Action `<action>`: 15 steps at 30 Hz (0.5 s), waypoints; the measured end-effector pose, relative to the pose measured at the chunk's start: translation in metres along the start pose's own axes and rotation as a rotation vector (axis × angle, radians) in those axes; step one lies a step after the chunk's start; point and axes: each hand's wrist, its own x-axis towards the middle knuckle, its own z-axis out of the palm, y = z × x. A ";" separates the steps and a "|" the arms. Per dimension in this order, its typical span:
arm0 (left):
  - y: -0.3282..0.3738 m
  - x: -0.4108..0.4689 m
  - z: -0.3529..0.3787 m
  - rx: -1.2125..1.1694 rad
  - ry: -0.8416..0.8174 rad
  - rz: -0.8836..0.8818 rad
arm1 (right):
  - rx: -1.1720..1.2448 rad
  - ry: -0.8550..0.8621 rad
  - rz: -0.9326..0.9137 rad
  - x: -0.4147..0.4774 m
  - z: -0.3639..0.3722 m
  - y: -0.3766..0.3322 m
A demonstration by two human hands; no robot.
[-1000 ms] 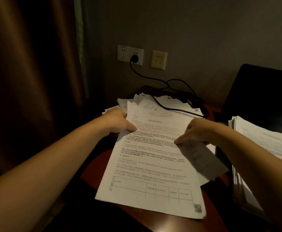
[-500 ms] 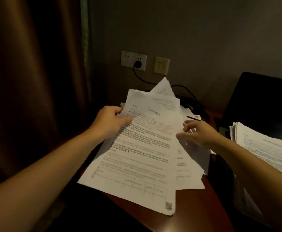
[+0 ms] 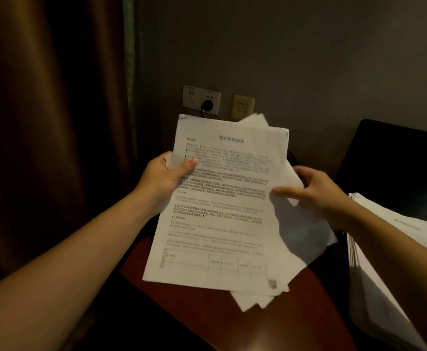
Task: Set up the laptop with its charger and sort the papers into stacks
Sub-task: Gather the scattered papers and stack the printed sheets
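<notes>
White printed paper fills the middle of a dim scene - a loose bundle of papers (image 3: 222, 211) held up above a reddish-brown table (image 3: 182, 312), touching nothing but the two hands. The left hand (image 3: 164, 178) grips the bundle's left long edge, thumb on the front. The right hand (image 3: 316, 191) holds the opposite long edge, thumb laid on the front and fingers curled round behind. The sheets are fanned out unevenly, with corners poking out at the top right and bottom right.

The bundle's long side runs away from the person, its top tipped up toward the wall, where a black plug (image 3: 208, 104) sits in a socket (image 3: 201, 100).

To the right, well below the raised bundle, a thick stack of papers (image 3: 384, 249) rests in front of a dark laptop (image 3: 389, 163). The right hand is the nearer one - the stack lies just beyond its wrist. Likely the bundle needs squaring up, then a short sideways carry to the right, keeping its long side pointing the same way as the stack's.
</notes>
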 end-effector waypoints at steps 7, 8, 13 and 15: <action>0.000 -0.002 0.025 0.008 -0.034 -0.108 | 0.306 0.216 -0.035 -0.013 -0.008 -0.004; 0.000 -0.003 0.030 0.054 -0.080 -0.104 | 0.351 0.257 -0.050 -0.015 -0.011 -0.008; 0.021 -0.007 0.066 0.103 -0.023 0.073 | 0.475 0.321 -0.144 -0.023 -0.024 -0.029; 0.033 -0.008 0.078 0.170 0.031 0.183 | 0.527 0.307 -0.192 -0.026 -0.026 -0.035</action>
